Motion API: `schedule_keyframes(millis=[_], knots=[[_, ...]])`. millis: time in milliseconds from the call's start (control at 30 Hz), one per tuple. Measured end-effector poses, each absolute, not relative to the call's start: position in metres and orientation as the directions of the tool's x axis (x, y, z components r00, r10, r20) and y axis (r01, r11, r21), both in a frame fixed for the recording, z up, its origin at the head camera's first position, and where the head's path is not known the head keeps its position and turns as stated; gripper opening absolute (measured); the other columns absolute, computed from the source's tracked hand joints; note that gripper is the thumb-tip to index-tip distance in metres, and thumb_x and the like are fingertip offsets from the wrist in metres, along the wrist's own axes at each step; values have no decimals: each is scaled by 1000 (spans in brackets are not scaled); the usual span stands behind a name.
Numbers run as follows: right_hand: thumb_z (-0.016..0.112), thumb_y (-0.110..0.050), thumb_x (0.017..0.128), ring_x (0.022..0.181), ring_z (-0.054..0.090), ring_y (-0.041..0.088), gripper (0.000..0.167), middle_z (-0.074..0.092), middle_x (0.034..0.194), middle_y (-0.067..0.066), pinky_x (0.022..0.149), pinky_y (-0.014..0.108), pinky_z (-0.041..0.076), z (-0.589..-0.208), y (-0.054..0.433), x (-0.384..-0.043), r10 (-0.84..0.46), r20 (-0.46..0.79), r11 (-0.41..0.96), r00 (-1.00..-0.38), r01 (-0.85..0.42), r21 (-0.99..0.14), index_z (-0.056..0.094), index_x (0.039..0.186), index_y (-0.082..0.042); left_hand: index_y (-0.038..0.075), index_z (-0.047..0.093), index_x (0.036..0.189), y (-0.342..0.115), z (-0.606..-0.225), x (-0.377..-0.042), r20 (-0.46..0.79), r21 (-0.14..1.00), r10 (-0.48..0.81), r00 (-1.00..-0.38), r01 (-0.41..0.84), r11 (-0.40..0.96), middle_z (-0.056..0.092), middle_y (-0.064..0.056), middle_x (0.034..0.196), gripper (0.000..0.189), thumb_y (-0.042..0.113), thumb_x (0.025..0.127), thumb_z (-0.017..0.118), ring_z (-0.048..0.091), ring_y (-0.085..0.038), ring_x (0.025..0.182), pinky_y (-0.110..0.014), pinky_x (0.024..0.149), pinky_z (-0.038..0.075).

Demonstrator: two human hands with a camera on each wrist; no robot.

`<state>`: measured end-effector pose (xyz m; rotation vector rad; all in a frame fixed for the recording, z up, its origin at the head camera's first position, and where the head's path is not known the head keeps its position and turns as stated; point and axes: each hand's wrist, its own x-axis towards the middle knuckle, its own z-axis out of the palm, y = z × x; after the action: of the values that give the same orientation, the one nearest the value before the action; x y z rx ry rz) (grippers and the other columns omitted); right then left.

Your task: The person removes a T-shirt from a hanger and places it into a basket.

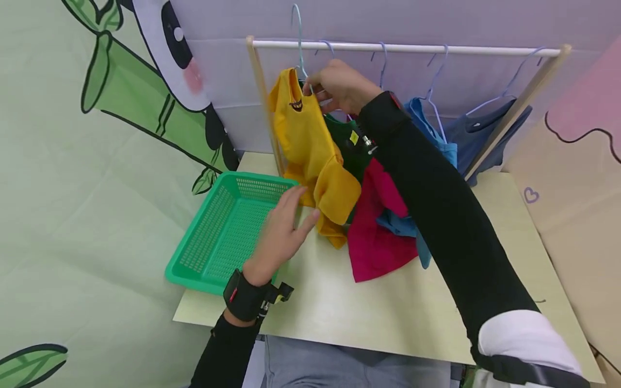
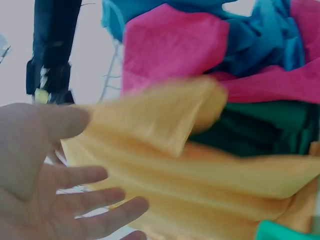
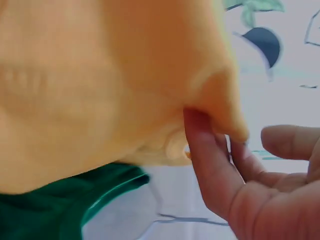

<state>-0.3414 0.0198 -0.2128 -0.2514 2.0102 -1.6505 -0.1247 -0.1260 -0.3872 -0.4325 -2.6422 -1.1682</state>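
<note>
A yellow shirt (image 1: 303, 129) with a light-blue hanger (image 1: 299, 37) in its neck is at the rack's left end. The hanger's hook stands above the level of the rod. My right hand (image 1: 342, 86) holds the shirt by its neckline. In the right wrist view, fingers (image 3: 210, 160) reach under the yellow cloth and the thumb stays apart from it. My left hand (image 1: 278, 231), fingers spread, is over the basket's right edge, close to the shirt's lower part. In the left wrist view, yellow cloth (image 2: 150, 185) lies just beyond the fingers, and I cannot tell whether they touch.
A wooden rack (image 1: 509, 129) with a white rod (image 1: 407, 48) stands on the pale table (image 1: 349, 307). Green (image 1: 356, 156), magenta (image 1: 378, 237) and blue clothes (image 1: 485, 134) hang there, partly behind my right arm. A green basket (image 1: 194, 269) sits at the table's left.
</note>
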Motion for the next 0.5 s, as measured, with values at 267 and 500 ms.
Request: schedule_keyframes(millis=[267, 500], knots=[[52, -23, 114, 102, 67, 27, 34, 63, 115, 15, 79, 29, 63, -207, 45, -295, -528, -162, 135, -834, 106, -985, 64, 111, 9, -4, 52, 149, -128, -332, -143, 568, 649, 56, -821, 489, 583, 53, -22, 151, 66, 51, 114, 43, 55, -34, 129, -49, 110, 47], [51, -16, 114, 123, 63, 35, 36, 58, 124, 17, 104, 47, 56, -206, 49, -251, -565, -104, 23, -819, 110, -994, 64, 124, 17, 2, 44, 157, -115, -281, -160, 469, 682, 60, -881, 404, 609, 48, -14, 158, 67, 41, 107, 64, 51, -28, 139, -40, 118, 44]])
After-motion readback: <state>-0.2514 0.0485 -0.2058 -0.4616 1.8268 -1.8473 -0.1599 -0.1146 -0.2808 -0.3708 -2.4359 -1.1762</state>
